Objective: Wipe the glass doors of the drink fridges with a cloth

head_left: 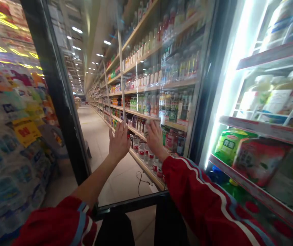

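Fingers (pixel 122 129) stretched and slightly apart on the left hand (pixel 119 143): two hands up at one glass door (pixel 138 92)!
Right hand (pixel 157 140) works alongside, its fingers bent over one pale, cloth-like item (pixel 158 120) at the pane; how firmly they grip, I cannot tell. Over right, one lit cooler (pixel 264 128) shows one green pack (pixel 228 143) and one red pack (pixel 260 159), with at least two pale-yellow bottles (pixel 259 90) above; through the glass, clear bottles (pixel 141 150) line a low shelf, too blurred to count.
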`<state>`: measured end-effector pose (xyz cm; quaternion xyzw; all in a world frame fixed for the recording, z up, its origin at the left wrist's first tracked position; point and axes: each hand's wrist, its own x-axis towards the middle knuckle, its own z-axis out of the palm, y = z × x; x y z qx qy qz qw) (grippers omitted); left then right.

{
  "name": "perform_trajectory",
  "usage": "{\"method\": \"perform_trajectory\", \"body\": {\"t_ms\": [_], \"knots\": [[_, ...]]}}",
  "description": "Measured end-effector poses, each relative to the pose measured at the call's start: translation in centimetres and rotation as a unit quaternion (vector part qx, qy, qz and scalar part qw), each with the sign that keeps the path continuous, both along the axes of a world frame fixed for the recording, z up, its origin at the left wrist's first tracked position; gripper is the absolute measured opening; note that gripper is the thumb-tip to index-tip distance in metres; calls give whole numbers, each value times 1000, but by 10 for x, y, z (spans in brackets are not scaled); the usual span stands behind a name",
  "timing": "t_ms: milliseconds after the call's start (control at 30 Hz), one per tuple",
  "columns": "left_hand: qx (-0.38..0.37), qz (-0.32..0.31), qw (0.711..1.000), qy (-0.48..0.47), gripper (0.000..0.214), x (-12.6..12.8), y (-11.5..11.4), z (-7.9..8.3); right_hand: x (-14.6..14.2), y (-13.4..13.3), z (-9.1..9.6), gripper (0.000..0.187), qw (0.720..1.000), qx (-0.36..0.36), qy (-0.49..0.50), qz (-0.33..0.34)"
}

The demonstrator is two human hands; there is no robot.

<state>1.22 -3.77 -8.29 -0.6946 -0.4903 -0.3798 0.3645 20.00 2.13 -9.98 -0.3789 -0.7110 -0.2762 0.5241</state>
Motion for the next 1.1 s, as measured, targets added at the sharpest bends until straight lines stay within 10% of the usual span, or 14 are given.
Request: {"method": "perform_trajectory", "body": {"t_ms": [233, 433, 600, 700, 833, 900, 1100], "knots": [[-4, 7, 999, -32, 58, -29, -10, -16, -31, -11, 0, 45, 982, -4, -174, 72], [3, 34, 995, -89, 56, -61, -24, -23, 20, 5, 19, 47, 999, 25, -8, 29], [-34, -30, 974, -224, 52, -33, -39, -22, -28, -13, 10, 45, 991, 16, 34, 128], [-104, -174, 890, -408, 56, -3, -46, -23, -80, -48, -8, 44, 962, -40, 5, 271], [-164, -302, 660, -668, 52, 5, -57, -35, -114, -89, -32, 46, 913, -152, 46, 375], [-187, -315, 589, -721, 53, -6, -66, -47, -108, -95, -34, 42, 895, -194, -3, 403], [-200, -185, 545, -793, 65, -50, -92, -86, -54, -102, 60, 13, 944, -27, 86, 318]]}}
